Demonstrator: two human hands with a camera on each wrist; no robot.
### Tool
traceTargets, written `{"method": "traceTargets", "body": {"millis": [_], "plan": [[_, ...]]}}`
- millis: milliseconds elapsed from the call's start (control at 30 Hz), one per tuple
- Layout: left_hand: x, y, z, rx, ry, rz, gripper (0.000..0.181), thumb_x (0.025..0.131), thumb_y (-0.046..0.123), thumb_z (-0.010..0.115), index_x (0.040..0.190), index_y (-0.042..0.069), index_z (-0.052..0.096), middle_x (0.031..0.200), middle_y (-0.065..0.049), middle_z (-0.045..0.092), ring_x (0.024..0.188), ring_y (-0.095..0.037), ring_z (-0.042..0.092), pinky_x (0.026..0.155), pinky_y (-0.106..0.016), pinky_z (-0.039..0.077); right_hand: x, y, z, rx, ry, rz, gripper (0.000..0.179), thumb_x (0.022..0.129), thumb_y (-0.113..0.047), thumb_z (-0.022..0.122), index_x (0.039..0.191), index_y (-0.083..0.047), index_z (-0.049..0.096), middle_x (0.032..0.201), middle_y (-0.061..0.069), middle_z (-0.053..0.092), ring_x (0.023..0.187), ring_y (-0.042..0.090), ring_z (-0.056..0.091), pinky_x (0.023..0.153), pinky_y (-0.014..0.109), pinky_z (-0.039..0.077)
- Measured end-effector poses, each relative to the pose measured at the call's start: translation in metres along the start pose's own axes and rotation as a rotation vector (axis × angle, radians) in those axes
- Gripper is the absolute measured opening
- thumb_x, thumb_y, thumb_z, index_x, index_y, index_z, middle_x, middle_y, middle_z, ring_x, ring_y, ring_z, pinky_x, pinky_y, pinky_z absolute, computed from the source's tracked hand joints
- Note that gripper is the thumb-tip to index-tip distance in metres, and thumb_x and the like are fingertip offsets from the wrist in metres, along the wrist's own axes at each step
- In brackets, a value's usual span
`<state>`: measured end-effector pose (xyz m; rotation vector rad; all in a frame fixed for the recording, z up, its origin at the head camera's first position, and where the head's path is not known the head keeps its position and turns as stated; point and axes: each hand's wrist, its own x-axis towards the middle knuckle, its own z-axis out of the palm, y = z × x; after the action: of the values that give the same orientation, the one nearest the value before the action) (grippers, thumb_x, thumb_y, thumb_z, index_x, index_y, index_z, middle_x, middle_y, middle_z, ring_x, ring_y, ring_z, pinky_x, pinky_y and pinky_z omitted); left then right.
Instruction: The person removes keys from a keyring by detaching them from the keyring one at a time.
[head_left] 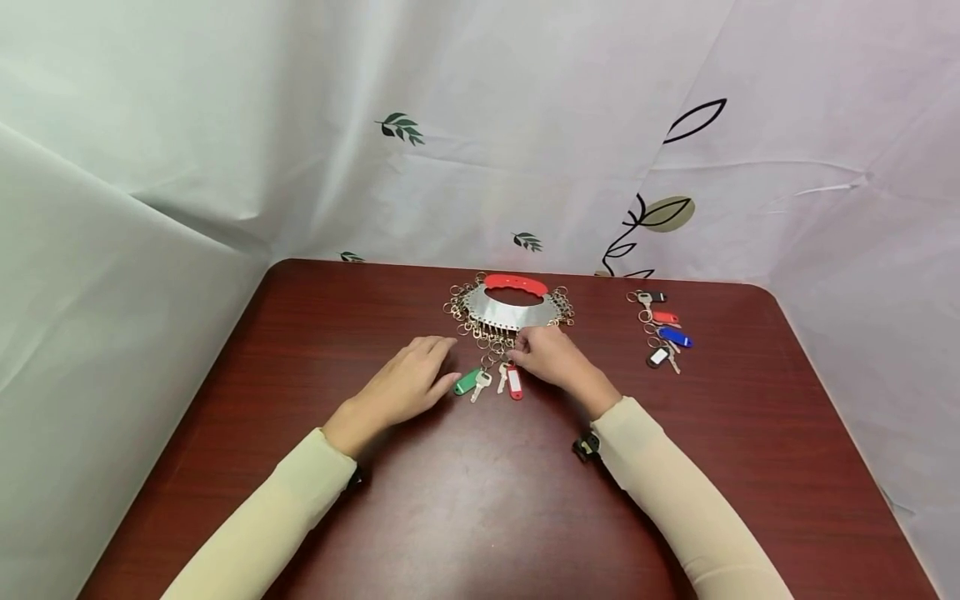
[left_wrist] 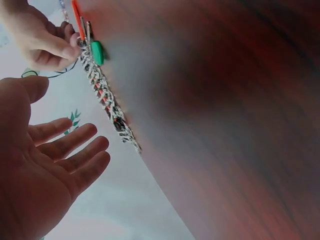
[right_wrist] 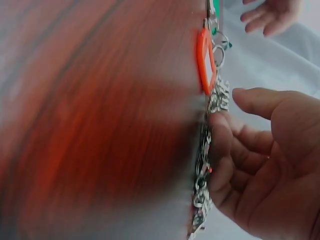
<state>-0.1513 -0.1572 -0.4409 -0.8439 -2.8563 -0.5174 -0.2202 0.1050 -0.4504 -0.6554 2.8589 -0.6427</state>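
A curved silver key holder with a red handle lies towards the table's back, its edge hung with several small clips and rings. At its front are a green-tagged key and a key tag in red. My right hand is at the front clips, fingers bent; in the right wrist view the right hand has its thumb and index finger apart, with metal clips just beyond. My left hand is beside the green tag, fingers extended and holding nothing; its palm shows in the left wrist view.
To the right on the table lies a column of keys with tags: a black tag, a red one, a blue tag and a black-rimmed white one. A pale patterned curtain surrounds the table's back and sides.
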Motion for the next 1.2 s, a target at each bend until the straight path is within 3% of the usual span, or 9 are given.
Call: {"method": "traceTargets", "body": {"millis": [333,567,733,1033,1200], "plan": [[0.009,0.006,0.005,-0.015,-0.014,-0.013,0.050,0.101,0.029,0.066,0.139,-0.003,0.056,0.133,-0.019,0.064,0.126,-0.036,0.060,0.111,-0.050,0.047,0.005,-0.013,0.003,-0.075,-0.036,0.096,0.026,0.093,-0.028,0.071,0.071,-0.017,0.065,0.073,-0.002,0.064,0.073,0.020,0.062,0.069,0.041,0.053],[0.018,0.011,0.010,-0.050,0.000,-0.015,0.039,0.101,0.026,0.065,0.128,-0.002,0.064,0.124,-0.016,0.068,0.119,-0.034,0.061,0.106,-0.047,0.049,0.007,-0.014,0.005,-0.098,-0.036,0.090,0.020,0.091,-0.019,0.069,0.071,-0.020,0.068,0.074,-0.004,0.067,0.073,0.018,0.063,0.070,0.040,0.055],[0.026,0.018,0.013,-0.075,0.030,-0.022,0.026,0.100,0.022,0.064,0.114,0.000,0.069,0.110,-0.012,0.070,0.106,-0.031,0.062,0.097,-0.044,0.052,0.006,-0.011,0.004,-0.048,-0.021,0.044,0.019,0.092,-0.014,0.068,0.073,-0.016,0.065,0.072,-0.003,0.063,0.069,0.016,0.058,0.068,0.035,0.051],[0.049,0.030,0.024,-0.187,-0.009,-0.206,0.021,0.100,0.021,0.065,0.110,0.005,0.073,0.105,-0.009,0.071,0.105,-0.028,0.067,0.095,-0.044,0.054,0.009,-0.004,-0.002,0.127,-0.040,0.031,0.027,0.094,-0.009,0.058,0.069,-0.015,0.050,0.064,-0.004,0.045,0.064,0.012,0.043,0.064,0.028,0.038],[0.062,0.034,0.029,-0.310,-0.015,-0.301,0.015,0.100,0.018,0.065,0.091,0.008,0.072,0.080,-0.004,0.066,0.075,-0.020,0.062,0.070,-0.036,0.053,0.010,0.000,-0.003,0.206,-0.048,0.022,0.023,0.097,-0.012,0.057,0.074,-0.012,0.057,0.066,-0.002,0.054,0.065,0.011,0.049,0.064,0.026,0.040]]}}
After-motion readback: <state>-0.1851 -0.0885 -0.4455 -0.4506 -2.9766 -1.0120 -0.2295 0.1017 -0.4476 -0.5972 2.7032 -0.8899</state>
